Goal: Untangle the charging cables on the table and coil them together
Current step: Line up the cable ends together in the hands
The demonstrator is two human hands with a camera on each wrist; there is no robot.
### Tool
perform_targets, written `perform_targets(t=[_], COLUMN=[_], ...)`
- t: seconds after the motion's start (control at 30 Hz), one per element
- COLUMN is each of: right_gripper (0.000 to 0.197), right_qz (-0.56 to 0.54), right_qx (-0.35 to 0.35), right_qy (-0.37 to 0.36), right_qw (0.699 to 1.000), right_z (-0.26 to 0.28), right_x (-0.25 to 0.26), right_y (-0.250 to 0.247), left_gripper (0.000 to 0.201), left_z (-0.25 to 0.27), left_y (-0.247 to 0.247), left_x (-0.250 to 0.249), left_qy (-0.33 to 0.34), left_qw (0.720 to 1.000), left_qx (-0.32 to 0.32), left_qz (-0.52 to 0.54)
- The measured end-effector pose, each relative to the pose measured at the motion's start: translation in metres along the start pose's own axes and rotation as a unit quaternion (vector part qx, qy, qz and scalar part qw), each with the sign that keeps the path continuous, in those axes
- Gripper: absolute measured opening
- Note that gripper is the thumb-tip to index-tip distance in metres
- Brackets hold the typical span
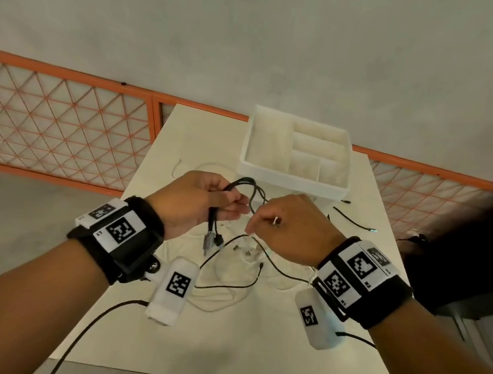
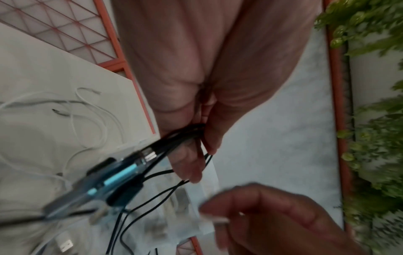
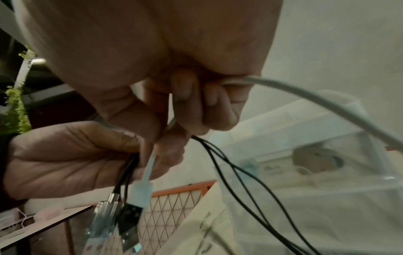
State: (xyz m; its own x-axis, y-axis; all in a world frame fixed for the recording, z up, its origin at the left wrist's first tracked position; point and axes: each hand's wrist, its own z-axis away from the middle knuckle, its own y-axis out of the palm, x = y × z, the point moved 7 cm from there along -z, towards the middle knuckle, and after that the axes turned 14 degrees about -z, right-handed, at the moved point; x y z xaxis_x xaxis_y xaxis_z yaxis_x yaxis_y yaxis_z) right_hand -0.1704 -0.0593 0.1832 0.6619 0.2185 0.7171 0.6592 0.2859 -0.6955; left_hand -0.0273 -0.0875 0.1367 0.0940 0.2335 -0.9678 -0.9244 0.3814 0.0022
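The left hand (image 1: 193, 202) holds a bunch of black cables (image 1: 240, 186) above the counter (image 1: 218, 354), fingers curled round them, their plugs (image 1: 212, 240) hanging just below the palm. Close beside it, the right hand (image 1: 291, 226) pinches a white cable (image 3: 322, 101) between thumb and fingers, its white plug (image 3: 141, 195) dangling next to the black ones. More cables, white and black, lie loose on the counter beneath both hands. Beyond the hands sits a white divided tray (image 1: 294, 181).
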Motion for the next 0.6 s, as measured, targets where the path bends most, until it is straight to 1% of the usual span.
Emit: perform_targets(t=[0.03,0.07,0.1,0.13,0.17,0.2,0.23,0.27,0.3,0.33,0.4,0.5,0.53,0.6], right_gripper=[0.02,0.018,0.016,0.015,0.017,0.02,0.02,0.018,0.016,0.014,0.006,0.032,0.037,0.039], right_qz=[0.019,0.036,0.061,0.093,0.111,0.107,0.082,0.046,0.014,-0.015,-0.038,-0.043,-0.059,-0.103], right_qx=[-0.018,-0.054,-0.092,-0.104,-0.079,-0.038,-0.002,0.019,0.02,0.004,-0.039,-0.105,-0.121,-0.125], right_qy=[0.003,0.021,0.05,0.079,0.101,0.105,0.102,0.089,0.068,0.04,-0.007,-0.02,-0.02,-0.008], right_qw=[1.0,0.998,0.993,0.987,0.986,0.988,0.991,0.995,0.997,0.999,0.998,0.993,0.991,0.987], right_z=[-0.005,-0.01,-0.013,-0.014,-0.015,-0.014,-0.013,-0.011,-0.011,-0.014,-0.023,-0.032,-0.033,-0.034], right_x=[0.0,-0.006,-0.015,-0.023,-0.029,-0.034,-0.033,-0.028,-0.019,-0.013,-0.001,0.0,-0.001,-0.006], right_y=[0.0,-0.005,-0.011,-0.014,-0.011,-0.003,0.006,0.013,0.016,0.015,0.01,0.001,-0.003,-0.01], left_gripper=[0.014,0.013,0.011,0.01,0.012,0.013,0.012,0.011,0.011,0.012,0.013,0.015,0.015,0.015], left_z=[-0.001,-0.001,-0.002,-0.003,-0.003,-0.003,-0.003,-0.003,-0.004,-0.005,-0.009,-0.02,-0.021,-0.023], left_y=[-0.001,-0.003,-0.007,-0.012,-0.016,-0.019,-0.021,-0.02,-0.018,-0.013,-0.002,0.012,0.018,0.028], left_x=[-0.004,-0.007,-0.009,-0.01,-0.011,-0.012,-0.013,-0.013,-0.014,-0.015,-0.018,-0.027,-0.03,-0.034], left_qy=[0.014,0.025,0.033,0.037,0.039,0.038,0.036,0.033,0.029,0.025,0.022,0.036,0.039,0.03], left_qw=[1.0,1.0,0.999,0.998,0.997,0.997,0.997,0.998,0.999,0.999,0.997,0.982,0.974,0.963], left_qx=[-0.001,-0.009,-0.022,-0.037,-0.046,-0.047,-0.04,-0.029,-0.016,-0.005,0.011,0.001,0.006,0.025], left_qz=[-0.004,-0.012,-0.023,-0.039,-0.051,-0.056,-0.052,-0.043,-0.036,-0.038,-0.078,-0.187,-0.225,-0.268])
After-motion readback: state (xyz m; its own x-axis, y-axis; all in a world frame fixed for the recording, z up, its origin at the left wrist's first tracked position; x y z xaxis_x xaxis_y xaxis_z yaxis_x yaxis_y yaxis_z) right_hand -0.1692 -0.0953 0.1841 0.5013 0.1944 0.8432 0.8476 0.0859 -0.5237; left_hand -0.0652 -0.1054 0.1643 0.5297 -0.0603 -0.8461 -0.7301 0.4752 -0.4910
